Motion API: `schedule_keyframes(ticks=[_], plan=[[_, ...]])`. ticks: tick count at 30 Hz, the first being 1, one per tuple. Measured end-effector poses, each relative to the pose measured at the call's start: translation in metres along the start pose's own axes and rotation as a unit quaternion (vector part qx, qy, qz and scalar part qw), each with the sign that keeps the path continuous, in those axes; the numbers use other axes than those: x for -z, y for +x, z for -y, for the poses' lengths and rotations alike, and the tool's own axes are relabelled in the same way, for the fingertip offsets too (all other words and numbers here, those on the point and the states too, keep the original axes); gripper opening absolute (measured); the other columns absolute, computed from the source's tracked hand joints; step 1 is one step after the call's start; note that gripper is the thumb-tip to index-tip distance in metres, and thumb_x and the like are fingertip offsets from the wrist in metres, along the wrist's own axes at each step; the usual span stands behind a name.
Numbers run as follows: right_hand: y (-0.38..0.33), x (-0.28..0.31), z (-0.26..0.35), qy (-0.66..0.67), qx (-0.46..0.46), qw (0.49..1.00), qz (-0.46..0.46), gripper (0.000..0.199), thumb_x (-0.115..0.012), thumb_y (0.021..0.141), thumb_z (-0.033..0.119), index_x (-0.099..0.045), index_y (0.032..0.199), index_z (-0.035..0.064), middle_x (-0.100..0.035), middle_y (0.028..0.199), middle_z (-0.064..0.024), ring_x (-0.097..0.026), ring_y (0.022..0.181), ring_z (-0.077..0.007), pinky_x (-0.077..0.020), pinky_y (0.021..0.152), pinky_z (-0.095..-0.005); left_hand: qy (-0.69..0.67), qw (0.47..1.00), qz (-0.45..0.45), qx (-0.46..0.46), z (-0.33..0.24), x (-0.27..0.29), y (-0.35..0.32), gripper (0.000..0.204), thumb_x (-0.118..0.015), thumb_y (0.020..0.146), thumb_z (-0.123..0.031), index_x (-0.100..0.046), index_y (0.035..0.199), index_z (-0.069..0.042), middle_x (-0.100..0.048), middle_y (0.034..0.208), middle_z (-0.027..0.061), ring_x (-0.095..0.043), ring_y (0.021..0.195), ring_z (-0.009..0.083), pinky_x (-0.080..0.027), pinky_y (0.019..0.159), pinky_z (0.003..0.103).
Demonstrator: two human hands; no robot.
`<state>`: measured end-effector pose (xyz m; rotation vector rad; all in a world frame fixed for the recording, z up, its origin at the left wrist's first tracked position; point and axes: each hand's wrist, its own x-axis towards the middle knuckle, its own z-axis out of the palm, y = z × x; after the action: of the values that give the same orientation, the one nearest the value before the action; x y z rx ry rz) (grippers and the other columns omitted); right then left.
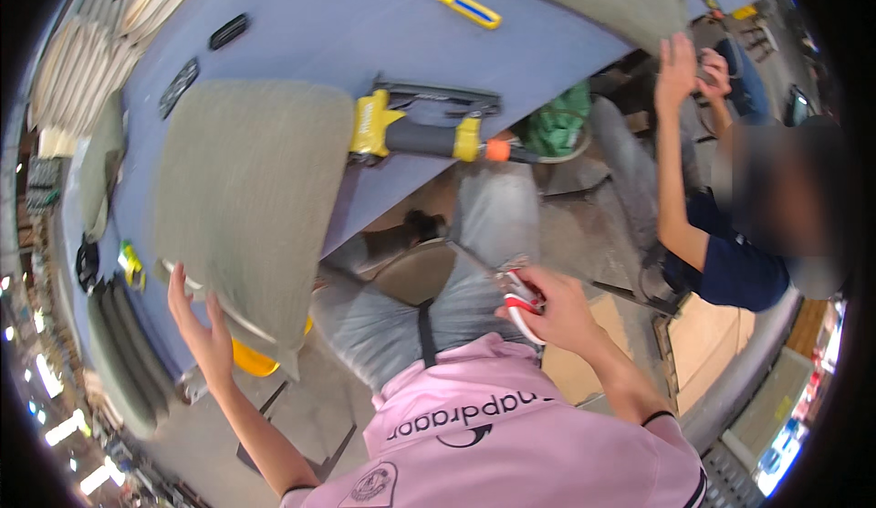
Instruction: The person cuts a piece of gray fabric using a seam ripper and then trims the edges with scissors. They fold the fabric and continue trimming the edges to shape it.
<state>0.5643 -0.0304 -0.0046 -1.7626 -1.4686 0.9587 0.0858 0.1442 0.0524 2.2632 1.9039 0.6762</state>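
Gripping a red-and-white-handled tool (522, 307) in curled right fingers (540, 280), out past the near edge of the surface (301, 33).
Holding left fingers (182, 303) spread partly open at the near left corner of a grey-green fabric panel (255, 166); cannot tell whether touching.

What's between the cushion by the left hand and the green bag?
In the head view, a yellow staple gun lies between the cushion and the green bag.
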Motion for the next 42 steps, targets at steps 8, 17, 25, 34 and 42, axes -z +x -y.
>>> schedule_keyframes(ticks=[8,17,25,34,42], plan=[[0.032,0.014,0.002,0.065,-0.003,0.997,-0.049,0.047,-0.083,0.088,0.010,-0.068,0.131,-0.0014,-0.067,0.100,-0.0125,-0.064,0.082,-0.0227,-0.0533,0.075,-0.0331,0.005,0.998,0.050,0.025,0.133,-0.009,0.100,0.053,-0.051,0.116,-0.034,-0.052,0.156,0.000,-0.054,0.158,0.0173,-0.050,0.147,0.0315,-0.036,0.123,0.043],[0.093,0.058,-0.010,-0.042,0.085,0.983,-0.159,0.041,-0.086,0.084,0.011,-0.073,0.122,0.0005,-0.075,0.114,-0.0175,-0.074,0.092,-0.0356,-0.0588,0.078,-0.0404,-0.007,0.987,0.068,0.146,0.265,-0.019,0.157,0.068,-0.041,0.117,-0.049,-0.049,0.158,0.005,-0.052,0.162,0.0221,-0.048,0.151,0.0337,-0.034,0.126,0.042],[0.215,0.056,0.022,-0.166,0.191,0.939,-0.235,0.048,-0.084,0.090,0.027,-0.070,0.130,0.0065,-0.063,0.142,-0.0189,-0.063,0.125,-0.0393,-0.0544,0.100,-0.0456,0.048,0.981,0.067,0.176,0.267,-0.019,0.140,0.071,-0.040,0.116,-0.055,-0.053,0.153,0.004,-0.060,0.152,0.0279,-0.055,0.144,0.0409,-0.042,0.119,0.044],[0.234,-0.002,0.015,-0.317,0.243,0.915,-0.063,0.075,-0.073,0.095,0.058,-0.059,0.152,0.0115,-0.044,0.165,-0.0231,-0.037,0.154,-0.0459,-0.0315,0.122,-0.0629,0.117,0.951,0.049,0.281,0.126,0.001,-0.054,0.061,-0.045,0.116,-0.050,-0.052,0.147,0.002,-0.069,0.128,0.0321,-0.065,0.121,0.0497,-0.051,0.103,0.051],[0.280,0.084,-0.057,-0.391,0.155,0.897,-0.134,0.036,-0.069,0.102,0.035,-0.069,0.123,0.0063,-0.069,0.114,-0.0177,-0.066,0.113,-0.0409,-0.0536,0.092,-0.0521,0.092,0.992,-0.013,0.085,-0.067,-0.037,-0.131,0.079,-0.080,0.093,-0.026,-0.047,0.163,-0.012,-0.026,0.176,0.0230,-0.023,0.163,0.0437,-0.018,0.129,0.063]])
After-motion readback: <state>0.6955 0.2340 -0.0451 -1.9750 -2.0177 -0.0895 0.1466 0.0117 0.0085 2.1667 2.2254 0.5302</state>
